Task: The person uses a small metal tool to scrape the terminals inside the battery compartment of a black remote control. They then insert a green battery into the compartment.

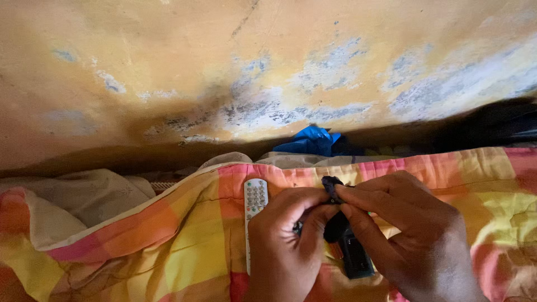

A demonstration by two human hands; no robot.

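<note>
Down near the camera, left hand (285, 251) and right hand (408, 235) close together, each grip pinching a small dark cloth bit (332, 186), lifted so fingertips can work it. Under them, black device (355, 256) and white remote (255, 204) resting flat on checked blanket (168, 240). Farther back, blue bundle (312, 141) tucked by stained yellow wall (224, 67).

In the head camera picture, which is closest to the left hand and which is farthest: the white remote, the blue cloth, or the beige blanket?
From the left hand:
1. White remote, right beside it on the checkered cover.
2. Blue cloth, above, against the wall.
3. Beige blanket, far left.
</note>
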